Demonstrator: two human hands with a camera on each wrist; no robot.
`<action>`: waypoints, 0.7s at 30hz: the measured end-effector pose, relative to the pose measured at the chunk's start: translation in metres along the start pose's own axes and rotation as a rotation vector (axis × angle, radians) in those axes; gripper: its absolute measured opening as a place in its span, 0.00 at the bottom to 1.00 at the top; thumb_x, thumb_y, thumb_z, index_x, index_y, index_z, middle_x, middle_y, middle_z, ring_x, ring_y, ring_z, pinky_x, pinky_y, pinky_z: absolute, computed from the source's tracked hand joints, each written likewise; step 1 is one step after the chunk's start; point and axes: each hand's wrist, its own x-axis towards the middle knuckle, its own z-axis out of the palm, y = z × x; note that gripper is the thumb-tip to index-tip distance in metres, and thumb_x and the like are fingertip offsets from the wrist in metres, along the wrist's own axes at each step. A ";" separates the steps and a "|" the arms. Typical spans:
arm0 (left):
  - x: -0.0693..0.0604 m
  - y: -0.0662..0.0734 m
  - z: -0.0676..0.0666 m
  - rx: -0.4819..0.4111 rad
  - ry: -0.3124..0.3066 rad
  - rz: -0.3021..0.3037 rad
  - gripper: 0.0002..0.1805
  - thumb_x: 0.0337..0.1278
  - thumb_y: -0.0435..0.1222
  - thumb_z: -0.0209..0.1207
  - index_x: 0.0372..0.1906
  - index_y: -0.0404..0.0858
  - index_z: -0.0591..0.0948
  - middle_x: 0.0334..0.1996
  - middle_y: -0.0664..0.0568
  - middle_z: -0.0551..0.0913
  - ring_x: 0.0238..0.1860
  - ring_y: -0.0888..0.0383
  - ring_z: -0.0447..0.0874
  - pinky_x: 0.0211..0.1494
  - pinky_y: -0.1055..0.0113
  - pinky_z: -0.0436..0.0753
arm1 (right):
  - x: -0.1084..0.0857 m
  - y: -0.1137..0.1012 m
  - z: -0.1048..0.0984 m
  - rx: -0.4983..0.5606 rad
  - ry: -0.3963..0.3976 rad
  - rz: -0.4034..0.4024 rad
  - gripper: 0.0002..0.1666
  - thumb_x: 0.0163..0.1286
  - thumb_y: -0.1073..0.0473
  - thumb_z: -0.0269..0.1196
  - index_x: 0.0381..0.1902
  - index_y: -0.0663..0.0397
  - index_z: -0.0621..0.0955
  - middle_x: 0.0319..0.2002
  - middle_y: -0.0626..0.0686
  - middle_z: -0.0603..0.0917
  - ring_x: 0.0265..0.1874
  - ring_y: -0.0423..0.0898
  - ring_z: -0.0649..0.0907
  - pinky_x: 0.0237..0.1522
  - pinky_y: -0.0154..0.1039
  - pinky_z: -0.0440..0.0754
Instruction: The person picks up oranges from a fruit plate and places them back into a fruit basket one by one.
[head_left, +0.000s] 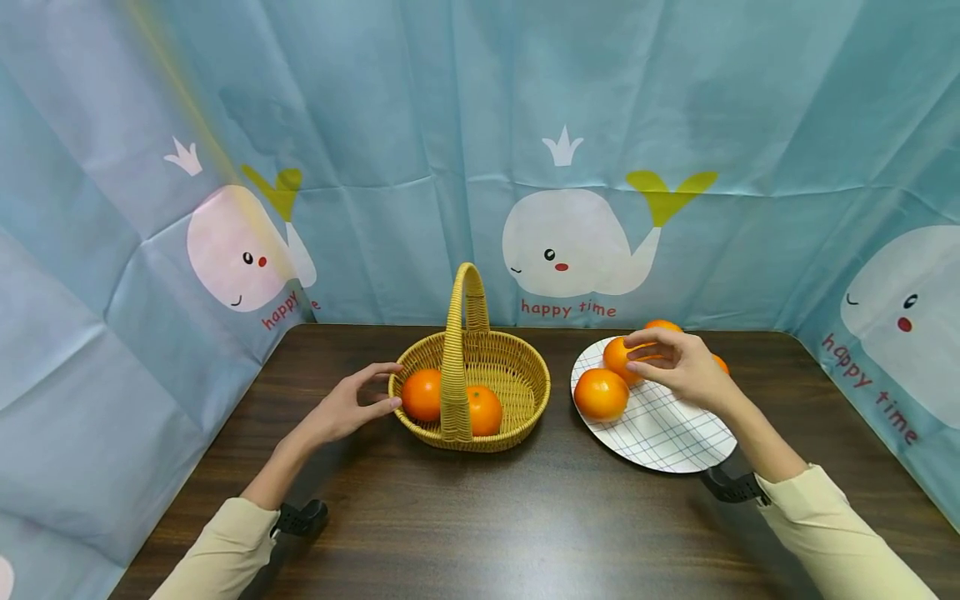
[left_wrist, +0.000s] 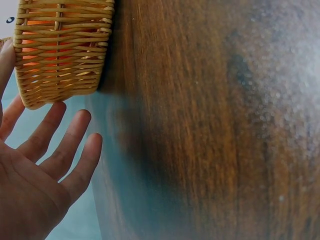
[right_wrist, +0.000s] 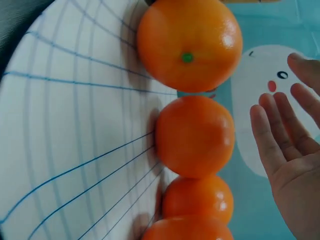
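Observation:
A yellow wicker basket [head_left: 517,367] with a tall handle holds two oranges, one orange [head_left: 422,395] left of the handle and the other [head_left: 486,412] partly behind it. My left hand [head_left: 347,408] is at the basket's left side, its fingertips touching or almost touching the wall. Its fingers look spread and loose in the left wrist view. To the right, a white checked plate [head_left: 667,437] carries several oranges [right_wrist: 195,135] along its left and far parts. Above them hovers my right hand [head_left: 686,367], fingers loosely bent and holding nothing; it hides part of the plate.
Basket and plate stand side by side on a dark wooden table [head_left: 480,525], toward its far edge. A blue curtain [head_left: 375,250] with printed whales hangs behind the table and along both sides.

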 end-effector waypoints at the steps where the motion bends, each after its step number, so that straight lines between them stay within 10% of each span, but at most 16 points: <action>1: 0.000 0.000 0.000 -0.001 0.000 0.000 0.29 0.68 0.35 0.65 0.70 0.33 0.71 0.64 0.35 0.74 0.57 0.35 0.78 0.57 0.44 0.79 | -0.002 0.000 0.000 -0.007 -0.009 0.006 0.21 0.67 0.73 0.68 0.56 0.75 0.78 0.52 0.72 0.79 0.49 0.59 0.85 0.47 0.37 0.84; 21: 0.000 0.001 0.000 0.006 -0.006 -0.012 0.30 0.69 0.35 0.65 0.71 0.32 0.70 0.64 0.34 0.73 0.57 0.35 0.78 0.57 0.44 0.80 | -0.036 0.007 0.020 -0.094 -0.039 0.132 0.43 0.64 0.61 0.74 0.73 0.59 0.67 0.69 0.62 0.69 0.59 0.66 0.76 0.51 0.51 0.83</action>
